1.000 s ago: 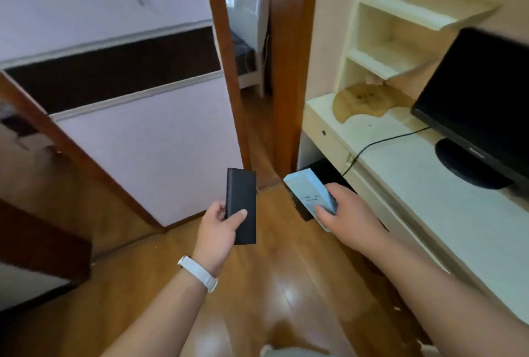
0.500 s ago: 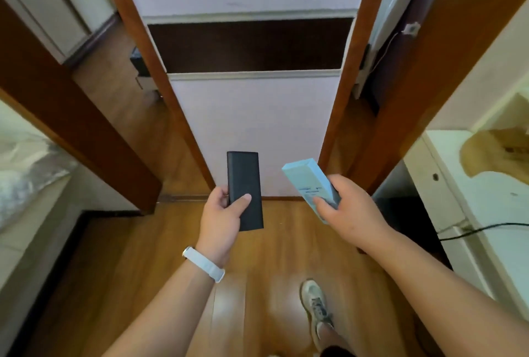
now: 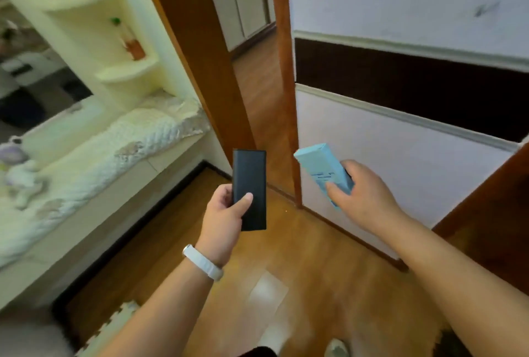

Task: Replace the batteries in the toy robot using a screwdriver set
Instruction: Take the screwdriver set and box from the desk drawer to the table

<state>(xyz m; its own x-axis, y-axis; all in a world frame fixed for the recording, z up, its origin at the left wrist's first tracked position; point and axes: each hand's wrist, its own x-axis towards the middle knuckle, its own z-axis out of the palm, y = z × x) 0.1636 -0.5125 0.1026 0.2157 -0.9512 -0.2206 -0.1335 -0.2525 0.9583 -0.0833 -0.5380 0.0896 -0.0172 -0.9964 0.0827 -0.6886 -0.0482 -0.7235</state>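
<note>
a: where are the things?
b: left hand (image 3: 226, 213) grips the black case (image 3: 249, 176) at 6 o'clock; right hand (image 3: 363, 196) grips the blue carton (image 3: 320, 167) at 4 o'clock. both seem stiff, light; hold long edges.

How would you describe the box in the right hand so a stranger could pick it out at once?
Start at the wooden door frame in the middle and look just below it. There the right hand grips a long pale blue cardboard box with small dark print. The left hand beside it holds a flat black rectangular case; only the box is blue.
</note>
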